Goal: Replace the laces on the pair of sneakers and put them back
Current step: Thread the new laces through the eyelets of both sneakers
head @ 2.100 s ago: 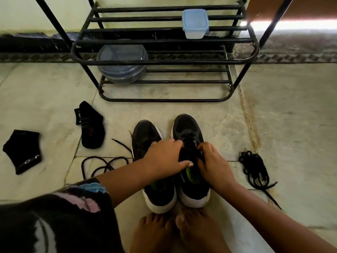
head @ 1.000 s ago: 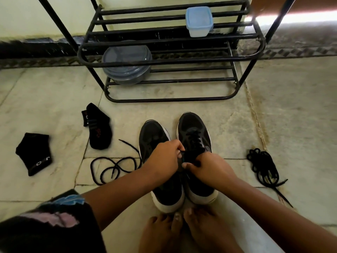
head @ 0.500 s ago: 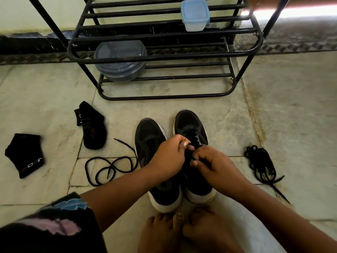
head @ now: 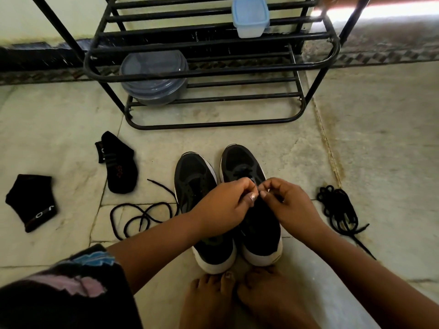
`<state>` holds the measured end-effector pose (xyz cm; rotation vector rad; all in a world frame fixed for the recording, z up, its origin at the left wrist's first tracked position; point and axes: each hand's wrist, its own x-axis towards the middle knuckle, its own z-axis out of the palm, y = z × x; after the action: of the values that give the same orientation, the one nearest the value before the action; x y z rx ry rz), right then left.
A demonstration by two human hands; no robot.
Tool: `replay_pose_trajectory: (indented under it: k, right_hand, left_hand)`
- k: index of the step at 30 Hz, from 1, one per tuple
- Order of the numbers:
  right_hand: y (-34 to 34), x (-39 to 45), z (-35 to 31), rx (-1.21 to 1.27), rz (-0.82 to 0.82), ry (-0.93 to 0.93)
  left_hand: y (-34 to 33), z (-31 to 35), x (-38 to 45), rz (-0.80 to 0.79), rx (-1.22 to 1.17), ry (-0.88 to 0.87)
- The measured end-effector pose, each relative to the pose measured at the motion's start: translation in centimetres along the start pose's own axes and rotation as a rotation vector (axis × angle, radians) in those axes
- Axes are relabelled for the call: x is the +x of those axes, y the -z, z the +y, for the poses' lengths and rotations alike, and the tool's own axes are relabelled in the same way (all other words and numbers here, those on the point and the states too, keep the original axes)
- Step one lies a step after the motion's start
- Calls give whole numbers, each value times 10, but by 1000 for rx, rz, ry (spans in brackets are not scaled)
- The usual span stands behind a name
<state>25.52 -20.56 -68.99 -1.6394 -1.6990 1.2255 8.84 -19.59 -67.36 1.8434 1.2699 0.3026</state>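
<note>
Two black sneakers with white soles stand side by side on the stone floor, toes pointing away from me: the left sneaker (head: 194, 176) and the right sneaker (head: 242, 162). Above the right sneaker's lacing my left hand (head: 225, 205) and my right hand (head: 287, 203) meet, fingertips curled and pinching the black lace of that shoe. A loose black lace (head: 140, 217) lies in loops on the floor left of the shoes. A bundled black lace (head: 339, 212) lies to the right.
A black metal shoe rack (head: 213, 72) stands behind the shoes, with a grey lidded bowl (head: 154, 77) on a low shelf and a blue-lidded box (head: 249, 17) higher up. Two black socks (head: 118, 162) (head: 33, 203) lie at left. My bare feet (head: 237, 298) touch the sneakers' heels.
Both hands have risen from the heel opening of the right sneaker to its lacing, and their fingertips have come together on the lace.
</note>
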Motion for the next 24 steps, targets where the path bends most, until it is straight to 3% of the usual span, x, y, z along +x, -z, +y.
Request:
replay_pose_trajectory:
  k: [5, 8, 13, 16, 21, 24]
  right_hand:
    - [13, 4, -3, -157, -251, 45]
    - [20, 8, -1, -172, -297, 30]
    - [20, 10, 1, -133, -263, -3]
    - [11, 7, -1, -119, -261, -13]
    - [5, 7, 2, -113, -239, -23]
    - [6, 6, 7, -126, -191, -17]
  left_hand:
    - [-2, -6, -3, 45, 100, -136]
    - [1, -7, -3, 48, 123, -146]
    - [9, -3, -1, 124, 239, 75]
    - [25, 5, 4, 156, 103, 294]
    - [47, 44, 12, 38, -517, 513]
    - [51, 45, 12, -115, -324, 529]
